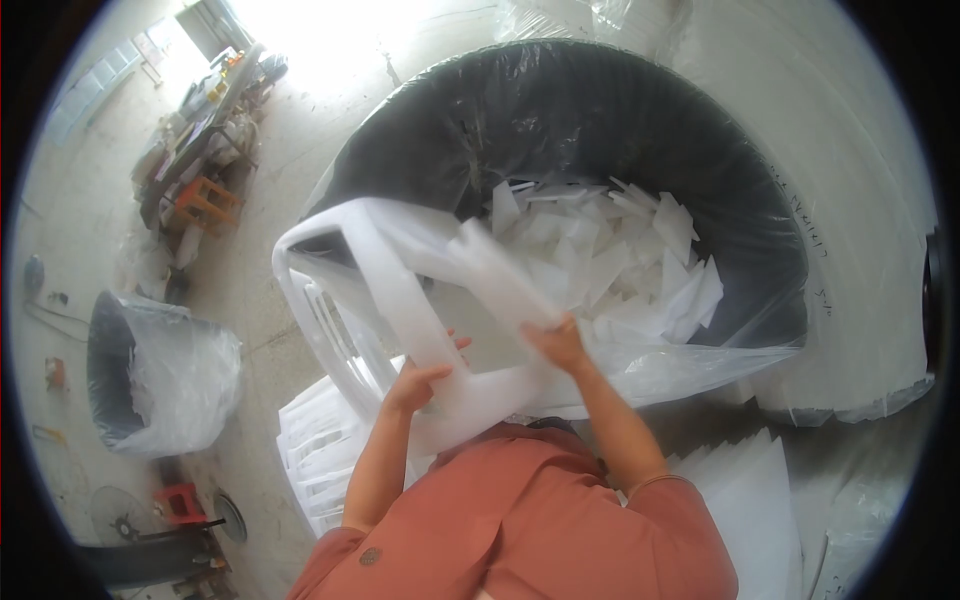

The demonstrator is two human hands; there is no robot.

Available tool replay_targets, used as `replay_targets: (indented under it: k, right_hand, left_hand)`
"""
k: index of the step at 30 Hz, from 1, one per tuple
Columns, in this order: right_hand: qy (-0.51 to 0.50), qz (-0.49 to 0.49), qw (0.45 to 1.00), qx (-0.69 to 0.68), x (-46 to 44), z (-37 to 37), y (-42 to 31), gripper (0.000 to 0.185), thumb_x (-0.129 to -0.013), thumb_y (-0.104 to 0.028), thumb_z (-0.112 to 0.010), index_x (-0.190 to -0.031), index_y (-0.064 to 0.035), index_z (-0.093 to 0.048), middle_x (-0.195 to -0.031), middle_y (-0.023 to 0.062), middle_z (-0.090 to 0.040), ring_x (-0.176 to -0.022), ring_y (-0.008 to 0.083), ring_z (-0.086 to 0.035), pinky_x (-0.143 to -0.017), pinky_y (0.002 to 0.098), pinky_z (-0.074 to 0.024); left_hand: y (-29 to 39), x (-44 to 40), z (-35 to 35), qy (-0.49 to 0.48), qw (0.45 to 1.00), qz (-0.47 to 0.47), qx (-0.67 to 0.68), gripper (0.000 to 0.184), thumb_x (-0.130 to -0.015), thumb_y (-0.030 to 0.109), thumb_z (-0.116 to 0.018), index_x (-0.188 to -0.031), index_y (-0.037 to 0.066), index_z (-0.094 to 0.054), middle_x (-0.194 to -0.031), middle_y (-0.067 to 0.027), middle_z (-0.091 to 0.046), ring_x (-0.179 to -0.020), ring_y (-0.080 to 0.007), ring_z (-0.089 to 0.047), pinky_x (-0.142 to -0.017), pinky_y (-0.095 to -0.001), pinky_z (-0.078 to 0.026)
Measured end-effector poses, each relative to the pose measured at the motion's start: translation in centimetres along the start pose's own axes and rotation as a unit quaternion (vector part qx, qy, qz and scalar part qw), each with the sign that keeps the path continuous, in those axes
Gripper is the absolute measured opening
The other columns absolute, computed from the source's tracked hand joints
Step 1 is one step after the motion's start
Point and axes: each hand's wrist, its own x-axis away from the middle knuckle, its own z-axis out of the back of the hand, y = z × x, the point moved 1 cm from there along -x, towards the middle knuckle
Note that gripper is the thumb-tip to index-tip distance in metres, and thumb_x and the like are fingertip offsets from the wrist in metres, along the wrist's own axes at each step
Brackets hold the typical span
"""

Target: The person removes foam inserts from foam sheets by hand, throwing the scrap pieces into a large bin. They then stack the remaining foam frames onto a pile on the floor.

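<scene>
A large white foam sheet (395,290) with big cut-out openings is held up in front of me, tilted over the near rim of the bin. My left hand (420,382) grips one of its bars, with the fingers partly behind it. My right hand (557,343) is closed on a white foam strip (505,270) at the sheet's right side, slightly blurred. Whether that strip is still joined to the sheet I cannot tell. Beyond the hands, white foam scraps (610,255) lie heaped in a big bin lined with dark plastic (560,105).
Slotted white sheets (315,450) are stacked at lower left, and more white sheets (745,500) at lower right. A smaller plastic-lined bin (185,375) stands on the left. Farther off are an orange stool (207,205), a cluttered table (205,120) and a red stool (182,503).
</scene>
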Motion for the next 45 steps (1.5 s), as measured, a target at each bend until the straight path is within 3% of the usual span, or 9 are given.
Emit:
replay_targets:
  k: [4,10,12,14,15,18,24,31,45]
  right_hand:
    - [0.12,-0.058,0.829,-0.543,-2.1,9.3,2.4,0.045,-0.086,-0.015,-0.062,-0.127,0.0008,-0.053,-0.119,0.013,-0.062,-0.108,0.0273,-0.061,-0.094,0.0422,-0.05]
    - [0.059,0.101,0.724,-0.68,-0.5,14.3,3.2,0.044,-0.089,-0.023,-0.057,-0.126,0.0015,-0.052,-0.121,0.0158,-0.061,-0.11,0.0324,-0.06,-0.097,0.0493,-0.0481]
    - [0.051,-0.055,0.824,-0.561,-1.8,12.4,8.5,0.041,-0.086,-0.02,-0.06,-0.122,-0.0007,-0.058,-0.117,0.0145,-0.065,-0.105,0.0318,-0.063,-0.095,0.0465,-0.0499]
    - [0.017,-0.155,0.988,0.003,-3.8,9.4,11.3,0.051,-0.074,-0.03,-0.074,-0.111,0.0042,-0.064,-0.109,0.0187,-0.067,-0.102,0.0315,-0.064,-0.087,0.0405,-0.0516]
    - [0.02,-0.15,0.942,0.298,-4.2,8.5,11.4,0.053,-0.07,-0.032,-0.077,-0.106,0.006,-0.066,-0.106,0.0208,-0.068,-0.101,0.0315,-0.065,-0.085,0.0384,-0.0519]
    - [0.159,-0.159,0.96,0.169,-4.7,8.6,12.0,0.055,-0.066,-0.032,-0.08,-0.099,0.01,-0.066,-0.102,0.0252,-0.068,-0.098,0.0326,-0.066,-0.082,0.0379,-0.0523]
    - [0.421,-0.193,0.883,0.08,-4.5,13.3,10.7,0.113,-0.061,-0.042,-0.086,-0.143,0.0095,-0.028,-0.14,0.0327,-0.041,-0.132,0.0418,-0.04,-0.108,0.0395,-0.0352]
    - [0.086,0.157,0.885,0.43,-1.6,-1.5,1.4,0.127,-0.059,-0.045,-0.087,-0.153,-0.0088,-0.01,-0.153,0.0288,-0.017,-0.142,0.0449,-0.017,-0.115,0.0525,-0.0188]
    - [0.087,0.349,0.846,0.394,-8.4,-10.8,-5.1,0.088,-0.068,-0.013,-0.077,-0.145,-0.0106,-0.035,-0.144,0.0247,-0.035,-0.137,0.0462,-0.027,-0.109,0.0614,-0.0248]
  left_hand:
    - [0.1,0.6,0.9,0.015,1.0,-0.016,-0.007,0.077,-0.071,0.0,-0.067,-0.14,0.003,-0.036,-0.133,-0.0228,-0.051,-0.103,-0.0281,-0.061,-0.089,-0.043,-0.052]
    - [0.2,1.0,0.7,0.016,0.999,-0.027,-0.03,0.08,-0.069,0.0,-0.068,-0.142,0.0,-0.034,-0.132,-0.023,-0.053,-0.103,-0.0282,-0.061,-0.088,-0.0418,-0.052]
    - [0.6,1.2,0.1,0.0,0.999,-0.021,-0.028,0.08,-0.069,0.0,-0.068,-0.142,-0.002,-0.035,-0.132,-0.0231,-0.053,-0.102,-0.0281,-0.061,-0.088,-0.0413,-0.052]
    - [0.5,1.5,-0.4,-0.031,0.999,-0.015,-0.032,0.079,-0.069,0.0,-0.068,-0.141,-0.002,-0.036,-0.131,-0.0228,-0.054,-0.102,-0.0278,-0.062,-0.087,-0.0409,-0.052]
    - [0.3,1.5,-0.7,-0.03,0.999,-0.016,-0.042,0.078,-0.069,0.0,-0.068,-0.14,-0.002,-0.036,-0.131,-0.0227,-0.054,-0.102,-0.0278,-0.062,-0.087,-0.0408,-0.052]
    - [-0.1,1.4,-0.9,-0.008,0.998,-0.021,-0.064,0.075,-0.071,0.001,-0.067,-0.139,-0.003,-0.037,-0.13,-0.0222,-0.054,-0.101,-0.0278,-0.062,-0.087,-0.0404,-0.051]
    - [-0.5,1.6,-0.5,0.046,0.995,-0.014,-0.082,0.072,-0.073,0.001,-0.065,-0.139,-0.003,-0.037,-0.13,-0.0212,-0.055,-0.103,-0.0276,-0.062,-0.088,-0.0401,-0.051]
    - [-1.6,1.9,-1.6,-0.02,0.991,0.007,-0.131,0.071,-0.07,0.002,-0.073,-0.133,0.001,-0.042,-0.121,-0.0167,-0.06,-0.103,-0.0258,-0.062,-0.089,-0.0404,-0.05]
    - [3.0,2.2,-0.4,-0.041,0.986,-0.021,-0.159,0.065,-0.077,0.021,-0.078,-0.131,-0.002,-0.049,-0.126,-0.017,-0.059,-0.118,-0.0279,-0.056,-0.1,-0.0415,-0.045]
